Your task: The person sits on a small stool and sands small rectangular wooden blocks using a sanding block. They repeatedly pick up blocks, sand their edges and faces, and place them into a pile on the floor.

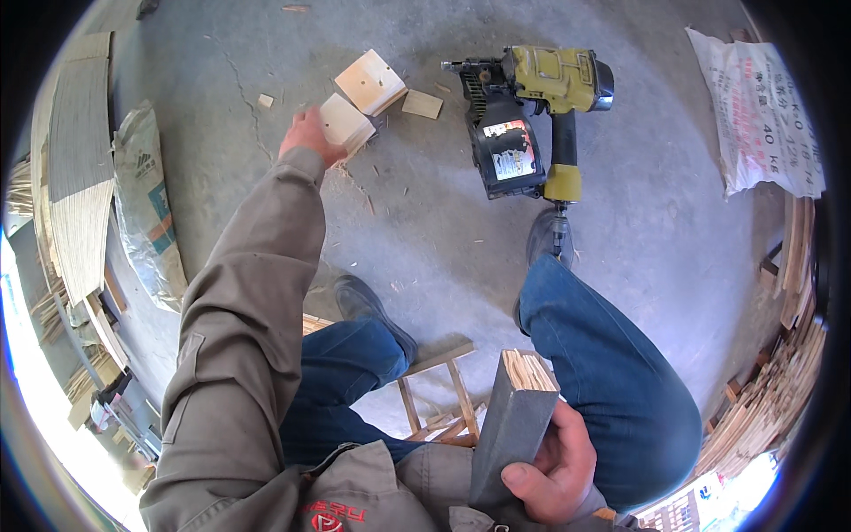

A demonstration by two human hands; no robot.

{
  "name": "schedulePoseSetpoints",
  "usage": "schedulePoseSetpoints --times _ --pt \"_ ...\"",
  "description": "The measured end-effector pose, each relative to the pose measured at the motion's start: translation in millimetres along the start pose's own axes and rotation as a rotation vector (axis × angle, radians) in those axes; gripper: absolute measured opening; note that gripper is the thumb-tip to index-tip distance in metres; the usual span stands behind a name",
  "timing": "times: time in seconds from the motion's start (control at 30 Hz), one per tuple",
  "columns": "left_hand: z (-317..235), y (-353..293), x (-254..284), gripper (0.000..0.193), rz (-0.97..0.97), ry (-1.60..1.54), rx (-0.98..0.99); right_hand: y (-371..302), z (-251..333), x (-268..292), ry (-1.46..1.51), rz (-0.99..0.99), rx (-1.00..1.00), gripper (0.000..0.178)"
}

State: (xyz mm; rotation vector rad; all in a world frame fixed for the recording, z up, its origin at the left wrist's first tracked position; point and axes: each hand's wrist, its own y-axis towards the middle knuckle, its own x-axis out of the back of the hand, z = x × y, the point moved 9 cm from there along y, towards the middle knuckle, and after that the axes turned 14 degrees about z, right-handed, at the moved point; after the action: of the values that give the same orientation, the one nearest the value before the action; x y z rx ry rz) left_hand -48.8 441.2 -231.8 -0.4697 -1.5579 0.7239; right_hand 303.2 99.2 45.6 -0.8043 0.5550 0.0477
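My left hand (310, 140) reaches far forward to the floor, its fingers closed at the left edge of a pale wooden block (346, 121). The fingertips are partly hidden. Just beyond lies a second pale wooden block (370, 78) with small dark holes in its top, and a thin wooden chip (422, 105) rests to its right. Close to my body, my right hand (554, 470) grips a long dark grey box-shaped piece (510, 430), held tilted upright. Its upper end shows rough, pale layered wood.
A yellow-green and black coil nailer (551, 80) lies on the concrete floor, its hose fitting by my right shoe. White sacks (753, 115) and stacked wood strips (767, 399) stand right; a plastic bag (146, 213) and curved boards (80, 177) left. A wooden frame (456, 390) sits between my legs.
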Motion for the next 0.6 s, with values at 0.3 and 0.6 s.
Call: schedulePoseSetpoints --times 0.3,0.6 --pt "69.8 -79.4 -28.6 0.048 0.509 -0.608 -0.007 -27.7 5.1 -20.6 -0.138 0.102 0.112 0.085" --pt "68.7 -236.0 -26.4 0.051 0.498 -1.293 -0.026 -61.8 8.1 -34.3 -0.491 0.148 0.401 0.075"
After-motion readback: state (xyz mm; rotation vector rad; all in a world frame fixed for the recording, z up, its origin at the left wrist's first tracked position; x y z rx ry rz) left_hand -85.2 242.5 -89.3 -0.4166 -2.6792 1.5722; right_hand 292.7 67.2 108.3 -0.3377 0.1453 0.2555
